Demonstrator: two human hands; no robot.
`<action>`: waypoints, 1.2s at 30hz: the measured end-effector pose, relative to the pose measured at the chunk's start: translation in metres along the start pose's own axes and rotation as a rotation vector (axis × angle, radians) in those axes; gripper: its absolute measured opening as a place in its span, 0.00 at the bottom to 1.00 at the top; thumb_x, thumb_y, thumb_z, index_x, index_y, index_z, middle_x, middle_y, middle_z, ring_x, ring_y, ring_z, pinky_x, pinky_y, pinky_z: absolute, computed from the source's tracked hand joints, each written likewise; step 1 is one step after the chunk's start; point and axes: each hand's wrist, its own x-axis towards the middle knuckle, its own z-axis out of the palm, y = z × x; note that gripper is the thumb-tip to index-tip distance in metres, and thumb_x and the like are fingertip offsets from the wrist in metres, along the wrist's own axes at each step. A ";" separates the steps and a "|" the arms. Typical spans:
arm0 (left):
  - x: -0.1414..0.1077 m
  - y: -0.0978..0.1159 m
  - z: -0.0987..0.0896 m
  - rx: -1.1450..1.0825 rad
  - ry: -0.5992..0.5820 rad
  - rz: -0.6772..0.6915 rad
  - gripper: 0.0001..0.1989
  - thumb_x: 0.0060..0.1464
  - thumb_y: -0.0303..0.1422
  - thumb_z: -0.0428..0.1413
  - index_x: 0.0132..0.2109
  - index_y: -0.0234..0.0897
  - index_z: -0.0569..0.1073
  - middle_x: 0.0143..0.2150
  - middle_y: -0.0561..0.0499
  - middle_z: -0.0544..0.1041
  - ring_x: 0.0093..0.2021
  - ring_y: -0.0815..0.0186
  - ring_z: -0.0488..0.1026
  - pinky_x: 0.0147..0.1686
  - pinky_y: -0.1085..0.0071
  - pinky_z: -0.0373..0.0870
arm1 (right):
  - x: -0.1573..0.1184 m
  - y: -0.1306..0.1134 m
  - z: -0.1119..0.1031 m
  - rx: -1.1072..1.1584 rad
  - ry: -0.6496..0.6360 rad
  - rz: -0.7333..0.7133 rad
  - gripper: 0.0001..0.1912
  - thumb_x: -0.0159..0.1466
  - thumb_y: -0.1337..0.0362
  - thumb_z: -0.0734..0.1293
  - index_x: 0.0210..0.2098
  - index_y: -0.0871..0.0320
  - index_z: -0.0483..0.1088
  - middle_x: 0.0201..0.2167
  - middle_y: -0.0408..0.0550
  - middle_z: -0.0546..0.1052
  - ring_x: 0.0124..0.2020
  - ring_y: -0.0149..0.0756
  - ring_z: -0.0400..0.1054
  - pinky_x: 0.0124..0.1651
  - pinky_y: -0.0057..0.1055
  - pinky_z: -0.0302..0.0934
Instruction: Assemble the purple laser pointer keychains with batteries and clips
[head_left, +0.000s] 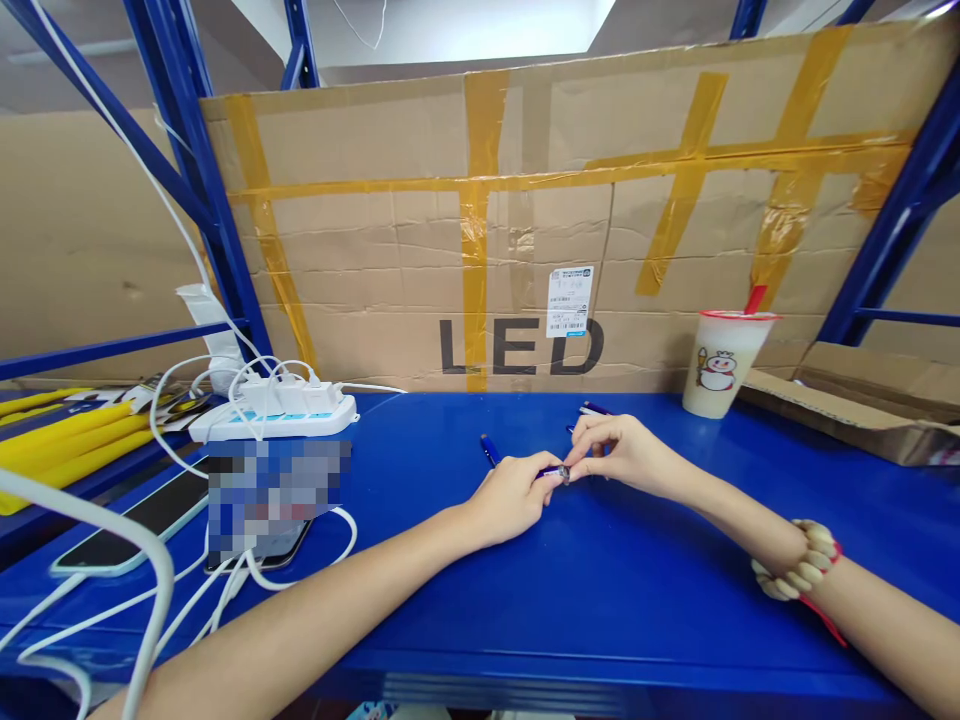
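Note:
My left hand (514, 500) is closed around a dark blue pen (553, 471) with a silvery end, just above the blue shelf top. The thumb and fingertips of my right hand (619, 455) pinch at that silvery end, the two hands almost meeting. A second blue pen-like piece (489, 450) sticks out behind my left hand; whether it is held or lies on the shelf I cannot tell. Beyond my right hand lies another blue pen (595, 408), partly hidden by the fingers.
A drink cup (718, 365) with a red straw stands at the back right, beside an open cardboard box (847, 400). On the left are a white power strip (274, 415), a phone (150, 520) and loose white cables. A large cardboard panel (360, 260) closes off the back.

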 end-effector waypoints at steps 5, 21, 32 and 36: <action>0.000 0.001 -0.002 -0.032 0.026 -0.004 0.11 0.57 0.32 0.43 0.36 0.36 0.70 0.25 0.55 0.70 0.26 0.71 0.66 0.31 0.76 0.61 | -0.001 0.001 0.002 -0.040 0.051 -0.019 0.17 0.50 0.49 0.69 0.25 0.57 0.76 0.25 0.46 0.69 0.25 0.29 0.61 0.26 0.28 0.54; 0.002 0.001 0.002 -0.290 0.150 -0.011 0.02 0.49 0.29 0.51 0.32 0.36 0.64 0.24 0.55 0.71 0.27 0.70 0.69 0.33 0.73 0.64 | -0.002 -0.010 0.007 -0.051 0.134 0.003 0.16 0.52 0.50 0.68 0.23 0.58 0.75 0.24 0.45 0.69 0.24 0.28 0.60 0.25 0.27 0.53; 0.004 0.000 -0.001 -0.166 0.145 0.017 0.06 0.45 0.22 0.46 0.26 0.36 0.62 0.23 0.57 0.69 0.26 0.71 0.68 0.28 0.77 0.61 | -0.002 -0.018 0.031 0.143 0.025 0.122 0.20 0.49 0.48 0.69 0.21 0.61 0.71 0.25 0.44 0.69 0.21 0.25 0.60 0.23 0.25 0.54; 0.005 0.001 -0.001 -0.170 0.152 -0.007 0.05 0.46 0.22 0.46 0.27 0.36 0.63 0.23 0.57 0.70 0.26 0.71 0.67 0.29 0.76 0.61 | -0.002 -0.020 0.028 0.107 0.050 0.135 0.20 0.51 0.47 0.67 0.22 0.60 0.72 0.25 0.45 0.70 0.21 0.25 0.60 0.23 0.25 0.54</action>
